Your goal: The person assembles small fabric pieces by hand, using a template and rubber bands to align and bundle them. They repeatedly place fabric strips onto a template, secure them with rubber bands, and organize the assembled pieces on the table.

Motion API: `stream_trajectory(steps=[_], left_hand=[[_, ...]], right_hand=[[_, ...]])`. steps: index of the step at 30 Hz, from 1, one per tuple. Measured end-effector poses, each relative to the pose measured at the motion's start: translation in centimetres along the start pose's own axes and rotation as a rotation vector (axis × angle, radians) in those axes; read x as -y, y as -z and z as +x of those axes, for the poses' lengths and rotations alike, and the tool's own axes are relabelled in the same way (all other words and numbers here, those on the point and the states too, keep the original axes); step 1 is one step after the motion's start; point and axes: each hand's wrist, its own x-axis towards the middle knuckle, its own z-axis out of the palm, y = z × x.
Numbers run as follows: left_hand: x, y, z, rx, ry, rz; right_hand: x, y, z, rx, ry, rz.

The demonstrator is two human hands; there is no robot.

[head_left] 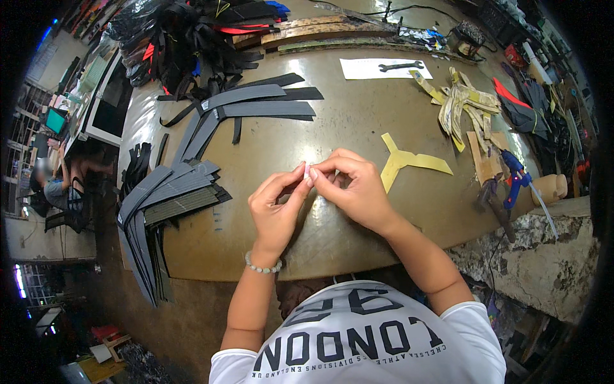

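Over the near middle of the table (256, 249), both hands meet at their fingertips around a small pink-and-white piece (307, 170), too small to name. My left hand (275, 201) pinches it from the left, its thumb and forefinger closed. From the other side, the thumb and forefinger of my right hand (358, 189) close on the same piece. Just right of my right hand lies a flat yellow Y-shaped template (401, 158). To the left of my left hand is a stack of grey and black strap pieces (182, 185).
More grey straps (256, 109) and a black pile (185, 45) lie farther left. A wrench (401, 66) rests on white paper. Worn yellowish strips (464, 102) and a blue glue gun (515, 176) are at right. A person (57, 185) sits far left.
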Motion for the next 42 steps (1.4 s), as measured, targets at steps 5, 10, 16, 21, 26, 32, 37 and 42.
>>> stream_trajectory(steps=[5, 10, 16, 21, 26, 32, 37, 42], left_hand=[[-0.1, -0.1, 0.0, 0.025, -0.043, 0.072], [-0.2, -0.1, 0.1, 0.045, -0.028, 0.073], [-0.3, 0.0, -0.1, 0.070, 0.121, -0.131], [-0.7, 0.0, -0.4, 0.063, 0.218, -0.204], [-0.6, -0.1, 0.0, 0.032, -0.107, 0.131], [-0.4, 0.0, 0.2, 0.030, -0.258, 0.281], [-0.4, -0.4, 0.3, 0.058, -0.342, 0.351], [-0.8, -0.4, -0.2, 0.090, -0.130, 0.283]], right_hand=[[-0.1, -0.3, -0.1, -0.058, 0.028, -0.060], [-0.6, -0.3, -0.1, -0.057, 0.014, -0.035], [-1.2, 0.1, 0.3, 0.032, -0.204, 0.252], [-1.1, 0.7, 0.3, 0.108, -0.314, 0.460], [-1.3, 0.3, 0.4, 0.106, -0.259, 0.368], [-1.6, -0.1, 0.4, 0.055, -0.220, 0.293], [-1.4, -0.3, 0.1, 0.007, -0.238, 0.242], [-1.3, -0.3, 0.1, 0.007, -0.227, 0.186]])
